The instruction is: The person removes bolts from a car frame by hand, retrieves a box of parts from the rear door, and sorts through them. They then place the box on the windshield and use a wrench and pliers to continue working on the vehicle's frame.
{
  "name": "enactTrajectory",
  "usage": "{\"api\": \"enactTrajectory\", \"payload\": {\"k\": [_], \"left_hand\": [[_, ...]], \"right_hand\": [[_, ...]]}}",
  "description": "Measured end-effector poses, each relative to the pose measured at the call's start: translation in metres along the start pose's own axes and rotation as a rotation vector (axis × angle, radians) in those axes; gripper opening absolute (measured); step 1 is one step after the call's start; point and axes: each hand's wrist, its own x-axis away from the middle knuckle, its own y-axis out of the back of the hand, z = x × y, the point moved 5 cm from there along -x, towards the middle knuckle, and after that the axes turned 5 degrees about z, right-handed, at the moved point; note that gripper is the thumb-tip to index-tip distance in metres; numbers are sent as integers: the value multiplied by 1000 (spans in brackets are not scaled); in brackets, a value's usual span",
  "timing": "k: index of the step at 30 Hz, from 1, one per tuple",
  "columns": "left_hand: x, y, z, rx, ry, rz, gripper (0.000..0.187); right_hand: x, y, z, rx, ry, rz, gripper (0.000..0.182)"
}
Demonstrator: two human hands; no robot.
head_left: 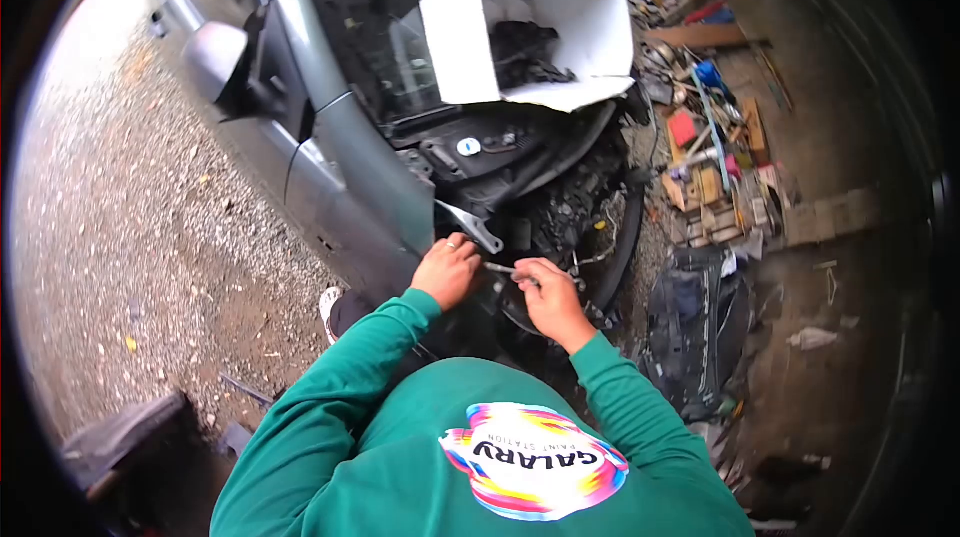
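Note:
My right hand (552,303) is closed on a slim metal hand tool (500,268), which points left toward my other hand. Its exact kind is too small to make out. My left hand (447,272), with a ring on one finger, is curled at the front edge of the grey car fender (400,199). What its fingertips hold, if anything, is hidden. Just above both hands, a pale metal bracket (474,228) sticks out from the fender. Beyond them lies the exposed engine bay (560,207), with dark parts and loose wiring.
An opened white cardboard box (458,42) with dark parts inside rests by the windshield. The side mirror (216,59) juts out left above gravel (150,227). On the right lie scattered tools, wood pieces (708,187) and a black plastic car part (690,322).

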Motion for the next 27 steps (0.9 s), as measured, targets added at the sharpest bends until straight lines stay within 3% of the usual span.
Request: {"api": "enactTrajectory", "payload": {"k": [10,18,21,22,24,25,27], "left_hand": [[-11,1,-8,-23,46,26,36],[-20,0,-10,-35,105,111,33],[-24,1,-8,-86,58,100,32],[-26,0,-8,-37,63,132,34],[-30,5,-16,-14,-36,-19,33],[-27,4,-16,-45,-46,19,31],[-26,2,-18,-115,-58,33,28]], "right_hand": [[-17,7,-1,95,254,108,21],[-18,11,-10,97,341,97,17],[-19,6,-13,242,342,151,16],[-20,4,-14,236,226,157,22],[-24,2,-13,199,-105,149,39],[-26,-11,-29,13,-201,188,43],[-28,-16,-39,-73,-302,195,48]]}}
